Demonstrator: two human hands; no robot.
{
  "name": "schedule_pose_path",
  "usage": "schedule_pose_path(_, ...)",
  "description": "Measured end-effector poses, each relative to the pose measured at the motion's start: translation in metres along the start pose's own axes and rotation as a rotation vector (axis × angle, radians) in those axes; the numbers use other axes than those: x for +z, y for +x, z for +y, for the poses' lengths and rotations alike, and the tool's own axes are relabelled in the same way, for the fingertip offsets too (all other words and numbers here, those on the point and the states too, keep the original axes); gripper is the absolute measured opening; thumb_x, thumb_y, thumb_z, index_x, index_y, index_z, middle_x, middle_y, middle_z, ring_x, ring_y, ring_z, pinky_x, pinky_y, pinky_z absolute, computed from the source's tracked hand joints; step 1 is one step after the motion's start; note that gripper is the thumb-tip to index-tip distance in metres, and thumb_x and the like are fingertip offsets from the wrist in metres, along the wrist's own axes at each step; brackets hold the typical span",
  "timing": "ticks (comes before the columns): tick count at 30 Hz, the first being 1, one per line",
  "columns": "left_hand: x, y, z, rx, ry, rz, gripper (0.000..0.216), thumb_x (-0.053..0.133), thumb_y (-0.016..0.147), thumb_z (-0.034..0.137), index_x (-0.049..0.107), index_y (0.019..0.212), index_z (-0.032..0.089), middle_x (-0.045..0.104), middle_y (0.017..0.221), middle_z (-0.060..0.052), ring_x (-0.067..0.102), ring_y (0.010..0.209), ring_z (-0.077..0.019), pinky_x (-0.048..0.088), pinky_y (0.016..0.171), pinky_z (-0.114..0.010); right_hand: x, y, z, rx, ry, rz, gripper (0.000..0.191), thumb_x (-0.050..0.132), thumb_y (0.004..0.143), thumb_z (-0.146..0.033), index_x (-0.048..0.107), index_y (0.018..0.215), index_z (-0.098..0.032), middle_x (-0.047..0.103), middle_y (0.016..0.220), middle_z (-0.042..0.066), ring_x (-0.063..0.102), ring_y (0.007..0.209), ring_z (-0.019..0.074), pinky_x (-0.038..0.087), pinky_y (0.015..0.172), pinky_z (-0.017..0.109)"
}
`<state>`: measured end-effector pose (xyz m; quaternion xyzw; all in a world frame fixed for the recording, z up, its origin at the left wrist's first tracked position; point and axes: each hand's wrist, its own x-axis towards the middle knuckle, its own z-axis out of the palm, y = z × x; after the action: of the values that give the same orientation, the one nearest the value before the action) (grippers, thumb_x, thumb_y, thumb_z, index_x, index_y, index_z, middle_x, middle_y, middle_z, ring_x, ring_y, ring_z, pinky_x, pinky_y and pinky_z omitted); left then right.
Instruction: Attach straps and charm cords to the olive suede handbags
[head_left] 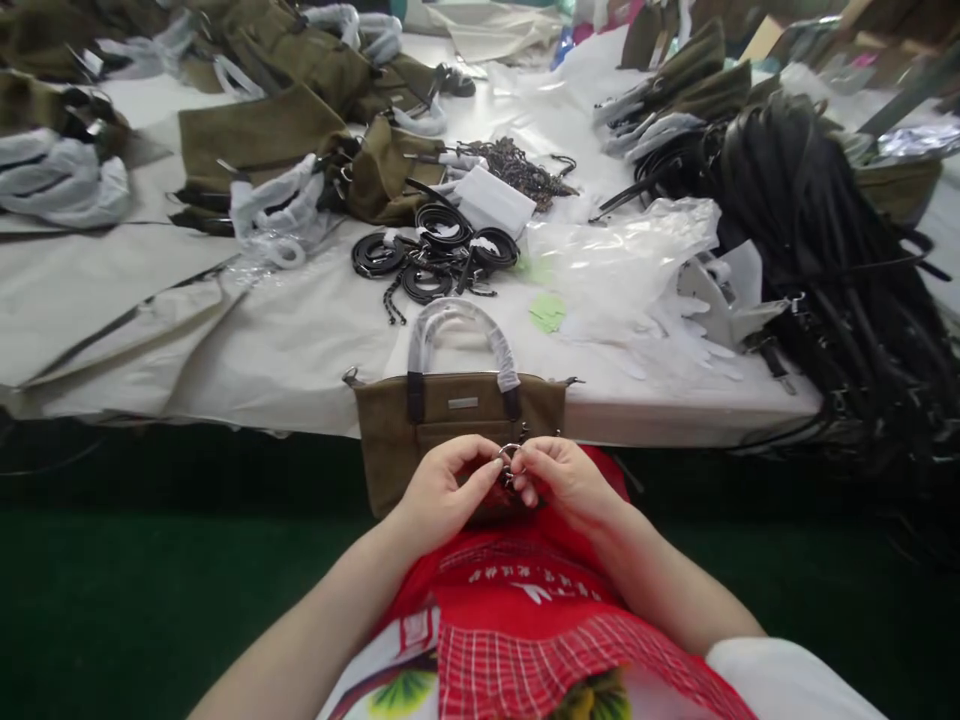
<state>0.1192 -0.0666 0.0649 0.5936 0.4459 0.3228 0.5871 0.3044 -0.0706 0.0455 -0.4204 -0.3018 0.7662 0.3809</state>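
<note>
A small metal ring (511, 450) is pinched between the fingertips of both my hands, with some dark bits hanging at it that are too small to name. My left hand (456, 487) grips it from the left, my right hand (564, 477) from the right. Just behind them an olive-brown handbag (390, 440) leans at the table's front edge. Its two handles (466, 318) stand up, wrapped in clear plastic, and a small metal plate (463, 403) sits on its front. My hands hide the bag's lower right part.
Coiled black straps (442, 250) lie beyond the bag, near a white box (496, 200) and a heap of dark chains (517, 170). Clear plastic bags (615, 270) and a big pile of black straps (802, 200) lie right. More olive bags (255, 130) cover the left.
</note>
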Motion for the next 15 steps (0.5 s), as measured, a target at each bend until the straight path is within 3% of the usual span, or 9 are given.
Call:
schedule_pose_path(8,0.0021,-0.0035,-0.0017,-0.050,0.000,0.078,0.022,0.064,0.085,0.034,0.067,0.077,0.014,0.070,0.077,-0.007,0.063,0.073,-0.0170,0.052,0.069,-0.027,-0.0052,-0.0052,0.0019,0.011,0.030,-0.052,0.043,0.071,0.079,-0.057,0.075,0.076,-0.015,0.069,0.067,0.004,0.059,0.051,0.0090,0.046,0.050,0.020)
schedule_pose_path(15,0.0025,-0.0045,-0.0024,-0.052,-0.053,0.085,0.021,0.064,0.085,0.034,0.066,0.081,0.013,0.070,0.078,-0.006,0.064,0.073,-0.0165,0.052,0.070,-0.027,-0.0037,-0.0070,0.0033,-0.048,-0.081,-0.017,0.028,0.080,0.073,-0.043,0.074,0.078,-0.016,0.069,0.069,0.001,0.056,0.053,0.0077,0.046,0.053,0.020)
